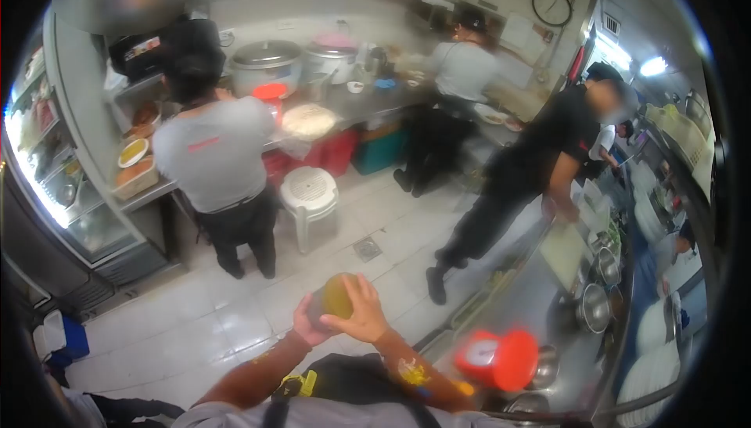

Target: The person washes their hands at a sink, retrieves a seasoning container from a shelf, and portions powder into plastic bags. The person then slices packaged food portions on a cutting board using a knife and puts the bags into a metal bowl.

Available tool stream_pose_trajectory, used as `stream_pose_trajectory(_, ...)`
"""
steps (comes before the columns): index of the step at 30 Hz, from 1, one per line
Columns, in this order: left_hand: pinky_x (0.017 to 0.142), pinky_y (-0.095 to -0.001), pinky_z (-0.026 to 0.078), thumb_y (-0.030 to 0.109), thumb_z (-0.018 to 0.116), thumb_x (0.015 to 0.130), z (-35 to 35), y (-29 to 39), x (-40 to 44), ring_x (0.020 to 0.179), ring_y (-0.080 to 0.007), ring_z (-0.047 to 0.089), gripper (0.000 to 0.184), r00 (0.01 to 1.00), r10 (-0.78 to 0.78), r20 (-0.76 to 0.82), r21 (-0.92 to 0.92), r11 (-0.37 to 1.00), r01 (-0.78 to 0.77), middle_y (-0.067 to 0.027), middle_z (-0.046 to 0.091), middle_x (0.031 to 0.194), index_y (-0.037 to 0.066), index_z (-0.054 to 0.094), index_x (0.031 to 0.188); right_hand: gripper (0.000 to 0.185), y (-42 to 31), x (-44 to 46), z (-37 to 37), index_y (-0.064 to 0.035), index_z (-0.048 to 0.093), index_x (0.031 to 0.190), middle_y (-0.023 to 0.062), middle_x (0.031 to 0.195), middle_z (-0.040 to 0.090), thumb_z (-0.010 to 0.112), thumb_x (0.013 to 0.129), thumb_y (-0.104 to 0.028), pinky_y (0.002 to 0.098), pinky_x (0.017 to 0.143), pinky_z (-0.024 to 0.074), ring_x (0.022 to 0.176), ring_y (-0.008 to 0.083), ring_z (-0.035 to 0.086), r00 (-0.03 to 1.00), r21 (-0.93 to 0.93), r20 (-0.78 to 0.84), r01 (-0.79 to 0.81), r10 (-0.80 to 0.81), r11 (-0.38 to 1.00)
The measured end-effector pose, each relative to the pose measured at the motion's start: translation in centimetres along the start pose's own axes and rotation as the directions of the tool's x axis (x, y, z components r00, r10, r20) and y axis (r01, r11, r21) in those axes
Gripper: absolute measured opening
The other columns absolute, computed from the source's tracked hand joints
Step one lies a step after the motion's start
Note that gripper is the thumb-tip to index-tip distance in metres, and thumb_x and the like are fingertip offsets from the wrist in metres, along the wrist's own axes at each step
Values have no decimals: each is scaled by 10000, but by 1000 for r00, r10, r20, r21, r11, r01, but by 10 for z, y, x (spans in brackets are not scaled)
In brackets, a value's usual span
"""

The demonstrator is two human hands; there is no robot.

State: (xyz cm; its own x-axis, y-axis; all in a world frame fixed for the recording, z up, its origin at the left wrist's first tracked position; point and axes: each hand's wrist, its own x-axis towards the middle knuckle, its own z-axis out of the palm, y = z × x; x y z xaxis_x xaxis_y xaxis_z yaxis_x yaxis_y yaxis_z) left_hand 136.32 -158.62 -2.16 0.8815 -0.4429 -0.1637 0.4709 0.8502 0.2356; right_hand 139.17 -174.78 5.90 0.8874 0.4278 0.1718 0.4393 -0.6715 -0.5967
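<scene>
Both of my hands hold a round container with a yellowish-brown top in front of my body, above the tiled floor. My left hand (307,323) is wrapped round the left side of the container (338,296). Pressed against its right side, with the fingers over the top, is my right hand (361,311). What is inside the container is too blurred to tell. To the right of my forearms, a red kitchen scale (497,359) stands on the metal counter (512,303).
A white stool (310,197) stands ahead. One person in a grey shirt (210,154) is at the left counter, another (463,68) at the back. A person in black (540,146) leans over the right counter, near metal bowls (596,308). A blue-and-white box (64,337) sits lower left.
</scene>
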Motion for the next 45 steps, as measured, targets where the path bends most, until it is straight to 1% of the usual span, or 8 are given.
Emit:
stream_pose_trajectory(5, 983, -574, 373, 582, 441, 886, 14, 13, 101, 1256, -331, 447, 672, 996, -90, -28, 1, 996, 90, -110, 463, 1381, 153, 404, 1401, 950, 61, 64, -31, -48, 397, 1404, 335, 1379, 356, 743, 681, -558, 511, 1051, 305, 1252, 484, 365, 981, 9, -167, -94, 95, 995)
stream_pose_trajectory(13, 1043, -560, 331, 545, 435, 900, 18, 106, 212, 1261, -307, 456, 622, 991, 116, -72, 18, 993, -115, -86, 472, 1388, 158, 435, 1387, 890, 95, 211, -52, -43, 431, 1382, 276, 1381, 374, 748, 696, -513, 529, 1011, 325, 1211, 456, 383, 941, -74, -167, 287, -295, 955)
stream_pose_trajectory(22, 1098, -480, 310, 548, 285, 950, 48, 189, 301, 1323, -315, 399, 633, 924, 378, -64, 94, 924, -371, -116, 405, 1442, 148, 369, 1434, 861, 119, 370, -63, -159, 420, 1408, 209, 1442, 346, 690, 681, -535, 561, 1001, 325, 1236, 475, 359, 779, -79, 216, 614, -588, 785)
stream_pose_trajectory(29, 1112, -505, 281, 516, 450, 898, 3, 274, 486, 1328, -322, 393, 678, 972, 210, 106, -261, 949, -177, -125, 386, 1463, 132, 344, 1447, 874, 213, 537, -88, -167, 431, 1408, 202, 1428, 360, 735, 653, -486, 568, 977, 342, 1238, 462, 361, 892, -151, 71, 452, -446, 879)
stream_pose_trajectory(33, 1104, -527, 283, 458, 519, 887, 7, 305, 613, 1321, -333, 401, 677, 953, 40, 301, -114, 993, -6, -118, 389, 1462, 129, 334, 1450, 881, 282, 608, -127, -93, 434, 1398, 247, 1406, 371, 767, 676, -473, 557, 995, 332, 1222, 466, 375, 927, -212, -105, 333, -360, 919)
stream_pose_trajectory(36, 1087, -524, 320, 485, 512, 904, 20, 311, 694, 1311, -324, 420, 676, 954, -169, 249, -158, 964, 213, -118, 390, 1460, 131, 328, 1450, 900, 331, 638, -150, -50, 422, 1394, 284, 1396, 367, 785, 677, -453, 548, 998, 335, 1220, 472, 383, 950, -257, -198, 189, -243, 948)
stream_pose_trajectory(43, 1024, -503, 413, 595, 411, 937, 32, 319, 808, 1296, -299, 442, 672, 988, -154, 32, -109, 982, 156, -100, 396, 1445, 195, 290, 1464, 906, 435, 724, -159, -43, 431, 1383, 277, 1414, 358, 801, 653, -432, 518, 1036, 309, 1263, 444, 351, 971, -209, -202, 88, -131, 974)
stream_pose_trajectory(45, 992, -484, 446, 582, 398, 949, 32, 333, 822, 1241, -273, 488, 668, 979, 46, -198, 178, 984, -11, -97, 417, 1419, 186, 268, 1470, 914, 453, 753, -154, -45, 431, 1385, 276, 1422, 351, 799, 649, -442, 510, 1043, 304, 1274, 436, 341, 977, -168, -159, 114, -141, 979)
